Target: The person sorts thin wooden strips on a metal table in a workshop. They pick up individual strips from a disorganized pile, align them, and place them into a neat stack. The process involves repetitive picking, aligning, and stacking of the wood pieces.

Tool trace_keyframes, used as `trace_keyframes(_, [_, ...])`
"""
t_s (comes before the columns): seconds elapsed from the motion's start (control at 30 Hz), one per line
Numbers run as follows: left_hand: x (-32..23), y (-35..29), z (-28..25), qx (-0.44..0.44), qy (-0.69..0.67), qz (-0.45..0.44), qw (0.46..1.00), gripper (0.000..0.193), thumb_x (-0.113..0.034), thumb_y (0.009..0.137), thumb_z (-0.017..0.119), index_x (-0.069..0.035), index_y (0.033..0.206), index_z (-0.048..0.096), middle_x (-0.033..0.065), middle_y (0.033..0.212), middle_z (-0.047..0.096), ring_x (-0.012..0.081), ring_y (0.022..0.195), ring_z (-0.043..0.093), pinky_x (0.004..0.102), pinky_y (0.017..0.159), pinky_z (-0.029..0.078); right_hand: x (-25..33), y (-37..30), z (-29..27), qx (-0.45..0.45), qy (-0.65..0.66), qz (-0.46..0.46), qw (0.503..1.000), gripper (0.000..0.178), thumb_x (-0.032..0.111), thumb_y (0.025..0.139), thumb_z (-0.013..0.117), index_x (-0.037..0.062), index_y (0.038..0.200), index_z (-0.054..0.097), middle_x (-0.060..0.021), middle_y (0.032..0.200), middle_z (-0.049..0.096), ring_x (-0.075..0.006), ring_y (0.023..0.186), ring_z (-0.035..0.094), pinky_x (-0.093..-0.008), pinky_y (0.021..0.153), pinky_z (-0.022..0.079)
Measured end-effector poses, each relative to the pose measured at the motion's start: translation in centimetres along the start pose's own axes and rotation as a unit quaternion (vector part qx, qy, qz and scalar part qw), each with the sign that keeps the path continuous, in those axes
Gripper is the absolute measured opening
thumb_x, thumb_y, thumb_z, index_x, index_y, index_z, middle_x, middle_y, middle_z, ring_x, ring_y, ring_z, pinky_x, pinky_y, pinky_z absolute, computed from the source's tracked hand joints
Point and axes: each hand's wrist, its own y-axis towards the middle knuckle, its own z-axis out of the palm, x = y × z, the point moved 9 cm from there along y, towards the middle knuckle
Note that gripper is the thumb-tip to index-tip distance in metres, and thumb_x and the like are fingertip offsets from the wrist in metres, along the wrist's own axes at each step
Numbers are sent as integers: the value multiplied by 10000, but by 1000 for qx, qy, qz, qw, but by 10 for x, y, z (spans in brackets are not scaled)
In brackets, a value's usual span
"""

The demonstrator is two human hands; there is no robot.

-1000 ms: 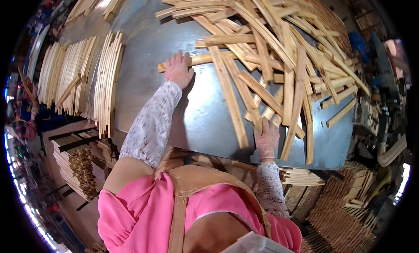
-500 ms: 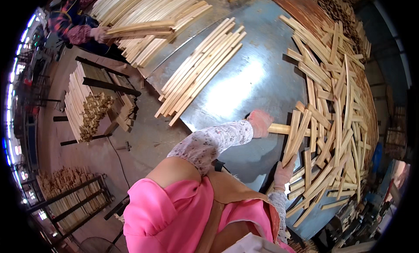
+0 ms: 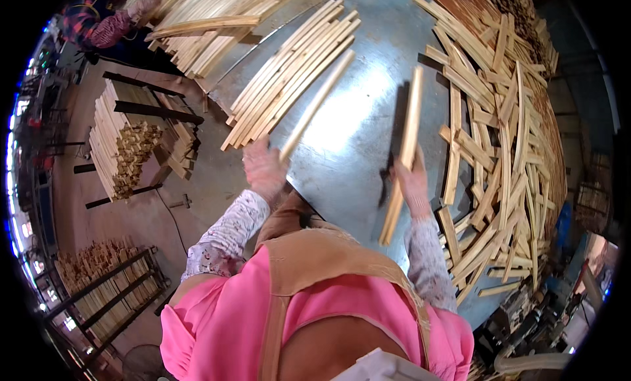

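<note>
My left hand [image 3: 264,169], slightly blurred, grips the near end of a pale wooden strip [image 3: 319,106]. That strip points away from me, just right of a row of similar strips [image 3: 292,69] lying side by side. Closed around the lower middle of another wooden strip [image 3: 412,108] is my right hand [image 3: 415,187]. This second strip is held lengthwise, its dark shadow falling on the metal tabletop [image 3: 355,184] to its left. To the right of it spreads a jumbled heap of wooden strips [image 3: 503,138].
At the far left a co-worker's hand [image 3: 146,5] is at a large spread of strips [image 3: 210,20]. Stacked strips stand in a black-barred rack [image 3: 108,134] on the left floor, with another rack [image 3: 108,295] nearer. Machinery [image 3: 526,335] sits at lower right.
My left hand has swung from the heap to the row on the left, carrying a strip. My right hand has lifted another strip off the heap and moved away from me.
</note>
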Motion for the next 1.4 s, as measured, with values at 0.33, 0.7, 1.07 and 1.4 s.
trace_keyframes(0.33, [70, 90, -14, -8, -86, 37, 996, 748, -405, 919, 767, -106, 1567, 543, 193, 1589, 512, 384, 1499, 449, 505, 1276, 322, 11, 101, 226, 64, -322, 59, 943, 1094, 609, 947, 641, -57, 1676, 172, -347, 1106, 753, -494, 1093, 736, -528, 942, 571])
trace_keyframes(0.7, [157, 384, -135, -142, 145, 108, 973, 692, -306, 927, 740, -142, 1564, 528, 147, 1592, 538, 322, 1500, 482, 482, 1248, 368, -5, 86, 230, 120, -248, 82, 958, 898, 542, 1018, 586, -17, 1662, 307, -269, 1005, 743, -453, 1017, 736, -488, 916, 543])
trace_keyframes(1.07, [78, 413, -236, -10, 199, 158, 967, 423, -327, 988, 710, -93, 1332, 632, 146, 1348, 692, 370, 1256, 680, 492, 1073, 542, -15, 20, 153, -3, -218, 99, 971, 793, 454, 980, 662, 50, 1631, 457, -157, 1007, 777, -336, 1000, 745, -425, 908, 550])
trace_keyframes(1.4, [-297, 195, -356, 192, -363, 398, 820, 527, -350, 987, 754, 2, 1358, 629, 103, 1146, 750, 193, 1048, 717, 349, 953, 570, 121, -45, 76, 29, -49, -202, 978, 1124, 267, 914, 840, 132, 1763, 116, -235, 1581, 572, -300, 1381, 614, -383, 1161, 490])
